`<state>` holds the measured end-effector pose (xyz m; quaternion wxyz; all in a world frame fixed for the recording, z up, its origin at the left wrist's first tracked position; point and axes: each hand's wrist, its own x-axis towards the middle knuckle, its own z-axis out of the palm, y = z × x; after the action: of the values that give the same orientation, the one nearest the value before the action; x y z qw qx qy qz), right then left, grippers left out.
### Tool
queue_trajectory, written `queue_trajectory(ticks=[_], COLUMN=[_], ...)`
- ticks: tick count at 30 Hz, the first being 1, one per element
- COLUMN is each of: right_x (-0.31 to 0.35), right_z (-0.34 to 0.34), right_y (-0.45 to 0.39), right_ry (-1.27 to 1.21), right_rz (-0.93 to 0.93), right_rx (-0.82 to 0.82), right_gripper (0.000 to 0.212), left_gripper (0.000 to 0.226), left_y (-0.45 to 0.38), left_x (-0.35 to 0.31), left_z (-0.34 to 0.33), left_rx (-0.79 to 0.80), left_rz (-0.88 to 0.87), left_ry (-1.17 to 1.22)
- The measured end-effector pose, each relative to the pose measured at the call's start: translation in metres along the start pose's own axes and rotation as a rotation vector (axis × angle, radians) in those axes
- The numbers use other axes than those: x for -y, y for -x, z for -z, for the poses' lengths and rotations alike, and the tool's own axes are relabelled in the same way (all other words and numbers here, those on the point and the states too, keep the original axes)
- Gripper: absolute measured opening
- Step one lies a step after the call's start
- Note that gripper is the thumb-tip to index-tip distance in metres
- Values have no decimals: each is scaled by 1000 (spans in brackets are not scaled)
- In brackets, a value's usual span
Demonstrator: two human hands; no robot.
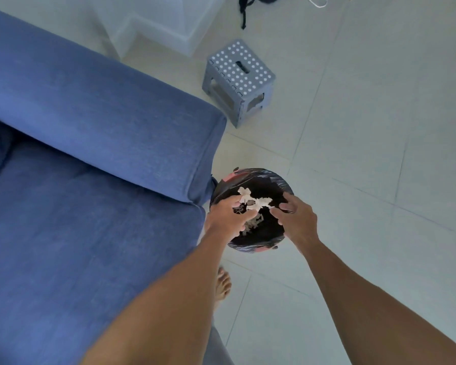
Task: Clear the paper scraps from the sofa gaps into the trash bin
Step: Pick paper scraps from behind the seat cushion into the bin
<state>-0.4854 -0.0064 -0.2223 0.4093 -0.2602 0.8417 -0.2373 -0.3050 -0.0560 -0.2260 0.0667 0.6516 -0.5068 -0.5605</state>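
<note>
Both hands over the trash bin (250, 180), black-lined, on the tiled floor (353, 154) just beside the blue sofa (90, 154) armrest corner. Left hand (227, 216) fingers loosely spread, grip wide; white paper scraps (256, 201) at its fingertips above the bin mouth. Right hand (298, 219) fingers curled, half open; holding anything, cannot tell. More scraps inside bin. Grey dotted stool (238, 80) well apart.

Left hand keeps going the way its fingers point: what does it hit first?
Probably the paper scraps at the left hand's fingertips, then the bin liner's dark inside below. Depth from this overhead view is unclear.
</note>
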Motion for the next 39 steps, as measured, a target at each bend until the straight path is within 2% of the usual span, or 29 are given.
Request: queue_trajectory(ticks=[6,16,23,25,32,36,39], right_x=[10,15,2,-2,-16,-19,-18], right_z=[6,-1,7,10,19,19,20], right_y=[3,24,14,10,0,-2,-1], right_ry=[-25,-57,-77,-89,-113,-112,-111], right_rz=[16,52,14,3,-2,-9,0], right_rx=[47,73,22,13,-21,-32,-27], right_gripper=[51,43,36,36,33,32,30], left_gripper=[70,84,114,109,85,48,35], left_y=[6,14,0,-6,-19,-19,-18], left_x=[-1,-7,-10,-13,-15,-10,-8], left_z=[1,12,5,2,-10,-11,-13], left_rx=[8,29,111,130,47,-4,-47], left_rz=[8,-31,-33,-41,-59,-49,-33], left_ry=[-2,-131,-279,-283,-289,-264,-264])
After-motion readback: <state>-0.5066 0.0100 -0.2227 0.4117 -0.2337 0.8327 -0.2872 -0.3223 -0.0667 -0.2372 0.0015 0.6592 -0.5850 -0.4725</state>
